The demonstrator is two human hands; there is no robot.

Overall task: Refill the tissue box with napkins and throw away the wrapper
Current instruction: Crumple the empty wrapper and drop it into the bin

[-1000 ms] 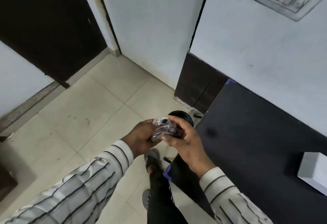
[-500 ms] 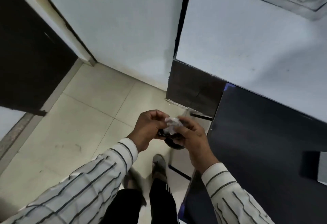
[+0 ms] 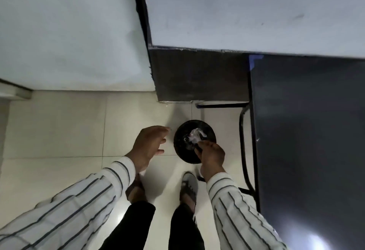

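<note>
The crumpled clear plastic wrapper hangs over the mouth of a round black bin that stands on the floor tiles. My right hand is above the bin's near edge, its fingertips pinched on the wrapper's lower end. My left hand hovers just left of the bin with its fingers spread and nothing in it. No tissue box or napkins are in view.
A dark table top fills the right side, with its black metal leg frame beside the bin. White walls and a dark skirting panel stand behind. My feet in sandals are on the pale tiled floor.
The view has tilted down onto the bin. My left hand let go of the wrapper and moved off to the left; my right hand carried the wrapper over the bin's opening.
</note>
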